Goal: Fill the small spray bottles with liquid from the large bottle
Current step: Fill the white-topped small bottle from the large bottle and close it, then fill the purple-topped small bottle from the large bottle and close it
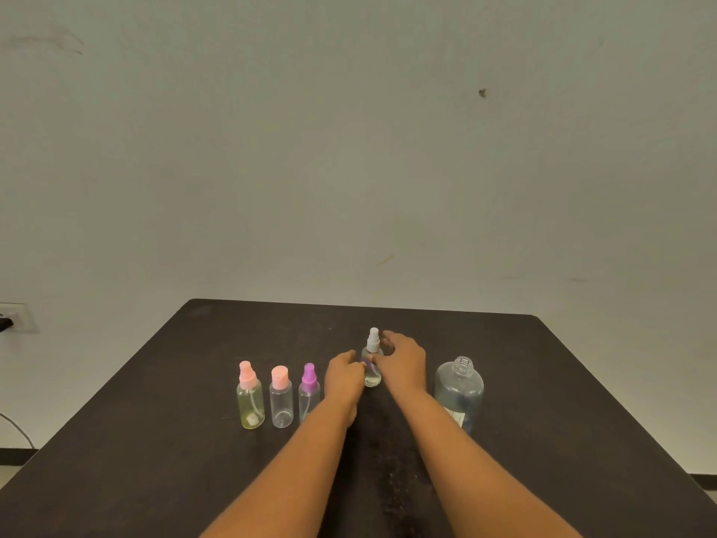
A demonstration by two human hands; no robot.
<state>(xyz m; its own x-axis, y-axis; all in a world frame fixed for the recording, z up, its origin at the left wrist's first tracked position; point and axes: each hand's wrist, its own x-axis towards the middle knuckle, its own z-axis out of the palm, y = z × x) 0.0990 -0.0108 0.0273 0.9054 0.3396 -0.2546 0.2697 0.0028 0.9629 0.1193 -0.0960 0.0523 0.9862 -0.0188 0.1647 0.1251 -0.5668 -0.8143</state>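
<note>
Dark table (pixel 543 421) edge lies beyond clear bottle (pixel 373 376).

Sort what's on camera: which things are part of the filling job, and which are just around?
Job: white-top sprayer held by left hand and right hand; large bottle, uncapped; three sprayers: pink, pink-cap, purple.
Around: wall socket, cable.

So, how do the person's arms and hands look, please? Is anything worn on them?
Both arms are bare up to the bottom edge of the picture: no sleeves show. On the left hand and the right hand I see no gloves, watch, bracelet or ring, though fine details are too small to tell.
</note>
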